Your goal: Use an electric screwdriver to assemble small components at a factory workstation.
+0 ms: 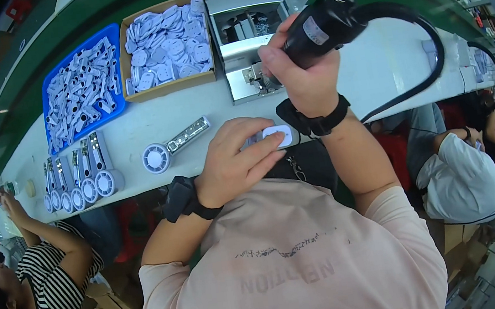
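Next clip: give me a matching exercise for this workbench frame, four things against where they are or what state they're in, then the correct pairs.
Things:
1. black power screwdriver
2. small white part
3. blue tray
4. cardboard box

Places or states:
A. pressed to the bench under the left hand
B. far left on the bench, full of long white pieces
C. gripped upright in the right hand
D. between the tray and the grey machine, full of rounded white covers

Pairs: 1-C, 2-A, 3-B, 4-D
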Demonstrator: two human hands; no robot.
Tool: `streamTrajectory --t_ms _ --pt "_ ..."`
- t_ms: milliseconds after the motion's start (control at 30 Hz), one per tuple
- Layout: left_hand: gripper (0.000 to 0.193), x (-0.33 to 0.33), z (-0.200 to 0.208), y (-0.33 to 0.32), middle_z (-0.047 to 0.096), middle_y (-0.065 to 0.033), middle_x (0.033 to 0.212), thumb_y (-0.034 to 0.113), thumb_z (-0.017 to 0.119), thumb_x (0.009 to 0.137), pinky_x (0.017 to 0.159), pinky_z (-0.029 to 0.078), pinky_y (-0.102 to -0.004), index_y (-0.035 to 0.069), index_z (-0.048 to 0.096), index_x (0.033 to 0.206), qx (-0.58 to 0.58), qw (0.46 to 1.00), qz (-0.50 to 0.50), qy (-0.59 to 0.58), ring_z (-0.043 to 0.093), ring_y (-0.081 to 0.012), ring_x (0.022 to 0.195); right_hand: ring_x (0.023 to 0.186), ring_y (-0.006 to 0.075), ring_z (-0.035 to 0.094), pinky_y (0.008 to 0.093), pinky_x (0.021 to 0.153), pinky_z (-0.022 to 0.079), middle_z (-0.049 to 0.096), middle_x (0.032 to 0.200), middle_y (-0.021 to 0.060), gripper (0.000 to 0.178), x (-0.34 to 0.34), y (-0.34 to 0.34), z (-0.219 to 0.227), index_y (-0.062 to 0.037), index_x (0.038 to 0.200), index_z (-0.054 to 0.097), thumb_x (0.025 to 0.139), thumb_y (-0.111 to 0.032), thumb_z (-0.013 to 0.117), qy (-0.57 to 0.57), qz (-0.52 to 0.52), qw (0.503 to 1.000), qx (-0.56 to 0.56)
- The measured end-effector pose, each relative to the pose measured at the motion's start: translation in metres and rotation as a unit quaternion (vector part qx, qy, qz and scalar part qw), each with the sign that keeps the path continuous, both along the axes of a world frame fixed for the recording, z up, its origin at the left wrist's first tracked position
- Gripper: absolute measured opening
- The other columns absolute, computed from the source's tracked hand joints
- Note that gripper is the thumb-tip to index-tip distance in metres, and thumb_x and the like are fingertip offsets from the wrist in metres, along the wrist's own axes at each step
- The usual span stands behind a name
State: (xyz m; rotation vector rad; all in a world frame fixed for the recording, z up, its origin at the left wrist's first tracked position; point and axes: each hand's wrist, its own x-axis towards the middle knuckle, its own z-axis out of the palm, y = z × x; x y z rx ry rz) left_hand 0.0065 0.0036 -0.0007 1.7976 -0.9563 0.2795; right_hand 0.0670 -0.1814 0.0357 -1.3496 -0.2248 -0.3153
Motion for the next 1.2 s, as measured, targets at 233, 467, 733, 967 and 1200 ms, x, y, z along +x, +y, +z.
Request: streamTrajectory --t_ms 233,467,733,967,1200 --pt "0.036 0.001 -0.010 -0.006 0.072 -0.0123 0.113 0.009 0.086 0.081 0.086 0.056 -0.0425 0.005 0.072 0.114 -0.064 0.997 0.018 0.029 0.068 -0.0338 0.101 0.067 0.0161 0.062 0.0327 0.063 0.053 0.064 0.080 0.0058 0.040 -0.020 -0.007 0.001 -0.0023 0.124 0.052 0.089 0.007 0.069 0.100 0.001 0.994 -0.042" --pt "0.037 0.001 -0.006 -0.009 0.072 -0.0130 0.110 0.007 0.084 0.082 0.087 0.054 -0.0414 0.003 0.070 0.117 -0.106 0.988 0.018 0.111 0.067 -0.0342 0.099 0.063 0.0209 0.062 0.0330 0.057 0.053 0.063 0.080 0.0095 0.047 -0.044 -0.017 0.072 -0.0028 0.133 0.046 0.091 0.006 0.065 -0.116 0.078 0.982 0.124" --pt "0.035 0.005 -0.003 -0.010 0.072 -0.0128 0.110 0.005 0.083 0.083 0.086 0.054 -0.0416 0.003 0.070 0.116 -0.079 0.993 0.014 0.090 0.067 -0.0339 0.098 0.062 0.0189 0.054 0.0355 0.058 0.049 0.056 0.078 0.0068 0.045 -0.050 0.002 0.067 -0.0111 0.137 0.047 0.099 -0.015 0.069 -0.101 0.085 0.991 -0.004" --pt "0.037 0.005 -0.010 -0.014 0.071 -0.0116 0.110 0.004 0.083 0.081 0.086 0.053 -0.0405 0.004 0.072 0.116 -0.089 0.990 -0.005 0.112 0.066 -0.0314 0.099 0.061 0.0187 0.055 0.0361 0.057 0.049 0.057 0.078 0.0063 0.045 -0.050 0.002 0.065 -0.0104 0.133 0.048 0.095 -0.012 0.073 -0.074 0.075 0.994 -0.041" --pt "0.034 0.007 -0.012 -0.020 0.069 -0.0114 0.104 0.007 0.086 0.080 0.080 0.055 -0.0398 0.003 0.073 0.111 -0.117 0.991 0.004 0.064 0.067 -0.0318 0.094 0.060 0.0192 0.056 0.0358 0.056 0.049 0.055 0.077 0.0053 0.041 -0.051 0.000 0.063 -0.0128 0.127 0.048 0.094 -0.010 0.073 -0.082 0.107 0.991 -0.006"
